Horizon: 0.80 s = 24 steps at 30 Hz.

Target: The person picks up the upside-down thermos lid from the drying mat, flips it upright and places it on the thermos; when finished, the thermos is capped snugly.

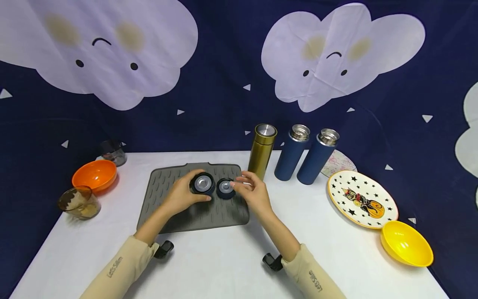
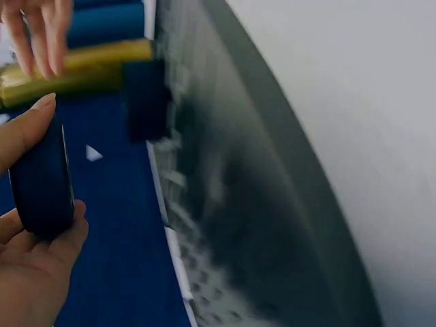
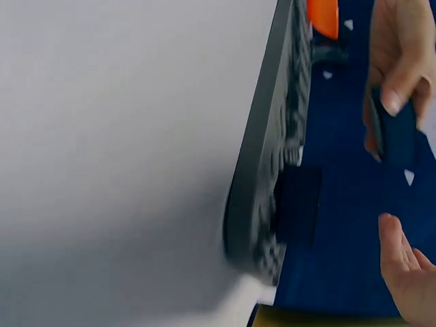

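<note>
From my end of the feed, the left hand [image 1: 182,193] grips a dark lid [image 1: 203,183] by its edge, thumb on one side and fingers on the other, and the left wrist view shows it held clear of the ribbed grey mat [image 1: 159,187]. I take that edge grip as a way of leaving the round pale face, probably the lid's inner side, uncovered and turned up. The second lid [image 1: 225,189] sits on the mat just to the right, pale face up too; lying flat like that, it should be stable. The right hand [image 1: 257,197] is empty, its fingers loosely extended; from above, the thumb overlaps this lid, but the right wrist view shows a gap, so I read no contact. Farther back, the blue bottles [image 1: 290,157] stand uncapped with bare metal necks, which makes me think the lids belong to them, while the gold bottle [image 1: 261,154] near the mat's far corner seems to wear its own silver top. Their place at the back leaves both hands room. The orange bowl [image 1: 95,176] and yellow bowl [image 1: 406,244] sit out toward the sides, presumably out of the way.
</note>
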Tool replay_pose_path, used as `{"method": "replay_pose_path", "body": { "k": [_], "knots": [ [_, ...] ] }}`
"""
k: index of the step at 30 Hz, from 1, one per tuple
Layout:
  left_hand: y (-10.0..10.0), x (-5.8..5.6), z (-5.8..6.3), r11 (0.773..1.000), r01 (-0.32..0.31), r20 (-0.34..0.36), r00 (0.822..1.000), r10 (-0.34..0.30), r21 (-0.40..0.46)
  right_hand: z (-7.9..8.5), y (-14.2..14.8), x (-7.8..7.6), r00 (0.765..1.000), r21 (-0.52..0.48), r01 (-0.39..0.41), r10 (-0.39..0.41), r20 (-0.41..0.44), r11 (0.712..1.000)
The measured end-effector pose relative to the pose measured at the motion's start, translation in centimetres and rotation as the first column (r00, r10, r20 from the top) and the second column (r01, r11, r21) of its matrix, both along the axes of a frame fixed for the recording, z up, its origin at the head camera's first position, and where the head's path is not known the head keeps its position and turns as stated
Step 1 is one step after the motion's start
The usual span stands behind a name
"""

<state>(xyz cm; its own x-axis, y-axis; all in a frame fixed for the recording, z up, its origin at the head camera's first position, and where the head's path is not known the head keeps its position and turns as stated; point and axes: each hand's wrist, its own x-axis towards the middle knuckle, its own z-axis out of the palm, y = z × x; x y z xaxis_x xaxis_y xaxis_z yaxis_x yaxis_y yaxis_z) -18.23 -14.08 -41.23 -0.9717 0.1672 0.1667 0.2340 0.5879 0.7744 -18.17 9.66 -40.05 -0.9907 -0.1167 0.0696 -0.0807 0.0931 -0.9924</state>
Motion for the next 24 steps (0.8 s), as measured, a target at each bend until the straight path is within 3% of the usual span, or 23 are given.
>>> {"method": "replay_pose_path", "body": {
  "k": [3,7,12,15,20,24],
  "knots": [
    [0.9,0.7,0.7,0.999,0.029,-0.046,0.999,-0.027,0.042,0.0,-0.7,0.2,0.991,-0.070,-0.107,0.112,0.077,0.992],
    [1.7,1.5,1.1,0.994,0.071,-0.091,0.994,-0.064,0.085,-0.2,-1.3,0.5,0.955,-0.192,-0.219,0.250,0.158,0.957],
    [2.3,2.2,1.3,0.993,0.085,-0.135,0.988,-0.074,0.083,-0.4,-1.6,0.7,0.913,-0.289,-0.287,0.352,0.206,0.913],
    [2.6,2.4,1.5,0.995,0.078,-0.152,0.986,-0.067,0.066,-0.6,-1.7,0.8,0.900,-0.344,-0.293,0.378,0.216,0.892],
    [2.8,2.7,1.2,0.994,0.089,-0.157,0.984,-0.078,0.069,-0.8,-1.7,0.9,0.910,-0.372,-0.273,0.363,0.200,0.887],
    [2.6,2.8,0.9,0.986,0.139,-0.110,0.986,-0.129,0.087,-0.8,-1.6,1.2,0.939,-0.295,-0.258,0.310,0.148,0.920]
  ]
}}
